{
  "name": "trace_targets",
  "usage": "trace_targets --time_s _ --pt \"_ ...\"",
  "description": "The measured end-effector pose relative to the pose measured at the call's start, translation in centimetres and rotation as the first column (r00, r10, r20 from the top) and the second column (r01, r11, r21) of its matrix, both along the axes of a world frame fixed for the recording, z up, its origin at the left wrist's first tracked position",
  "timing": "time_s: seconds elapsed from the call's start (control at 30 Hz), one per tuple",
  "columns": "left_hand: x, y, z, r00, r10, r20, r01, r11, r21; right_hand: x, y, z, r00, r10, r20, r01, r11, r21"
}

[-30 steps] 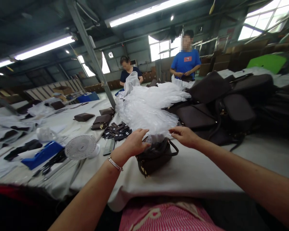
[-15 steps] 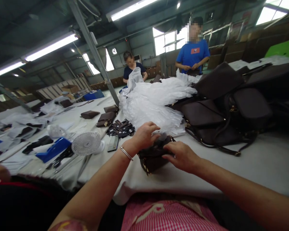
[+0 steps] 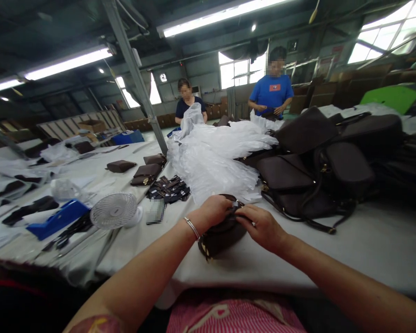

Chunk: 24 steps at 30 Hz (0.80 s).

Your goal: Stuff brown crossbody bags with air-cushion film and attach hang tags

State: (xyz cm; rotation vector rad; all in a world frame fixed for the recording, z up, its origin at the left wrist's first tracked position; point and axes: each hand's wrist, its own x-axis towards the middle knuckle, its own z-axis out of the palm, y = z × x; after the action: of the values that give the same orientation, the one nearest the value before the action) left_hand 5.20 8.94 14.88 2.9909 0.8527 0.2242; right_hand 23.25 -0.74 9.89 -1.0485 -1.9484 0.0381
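A small dark brown bag (image 3: 223, 238) with gold-coloured metal parts rests on the pale table cover near the front edge. Over its top left side, my left hand (image 3: 215, 210) is closed, fingers bent at the bag's opening. My right hand (image 3: 261, 224) pinches the upper right edge of the same bag, thumb against the fingers. Between the hands a small shiny piece shows at the opening, too small to name. Just behind the bag lies a heap of white translucent plastic bags (image 3: 215, 157).
Dark brown bags (image 3: 287, 173) with straps are piled at right. Left of the hands are black tags (image 3: 168, 188), a white fan (image 3: 114, 211), a blue tape dispenser (image 3: 57, 219) and smaller brown bags (image 3: 146, 174). Two people stand across the table (image 3: 377, 245).
My left hand has lowered onto the bag's top and closed, its fingers now near my right hand's. The camera view has shifted slightly.
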Motion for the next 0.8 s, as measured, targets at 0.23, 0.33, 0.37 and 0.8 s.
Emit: trace_targets --time_s 0.23,0.33,0.37,0.8 --pt "-0.6 0.9 0.2 0.972 0.161 0.171 -0.132 0.977 -0.169 1.3 5.1 1.8 0.992 0.062 0.113 -0.053 0.995 -0.079" --pt "-1.6 0.3 0.8 0.969 0.194 0.153 -0.187 0.981 -0.057 1.2 7.2 2.9 0.966 0.146 0.215 -0.101 0.973 -0.205" --pt "-2.1 0.1 1.1 0.972 0.183 0.146 -0.182 0.983 -0.022 1.0 7.8 3.3 0.957 0.143 0.251 -0.079 0.965 -0.250" --pt "-8.9 -1.8 0.8 0.989 0.065 0.136 -0.083 0.987 0.135 -0.1 10.1 6.4 0.851 0.188 0.491 0.109 0.850 -0.515"
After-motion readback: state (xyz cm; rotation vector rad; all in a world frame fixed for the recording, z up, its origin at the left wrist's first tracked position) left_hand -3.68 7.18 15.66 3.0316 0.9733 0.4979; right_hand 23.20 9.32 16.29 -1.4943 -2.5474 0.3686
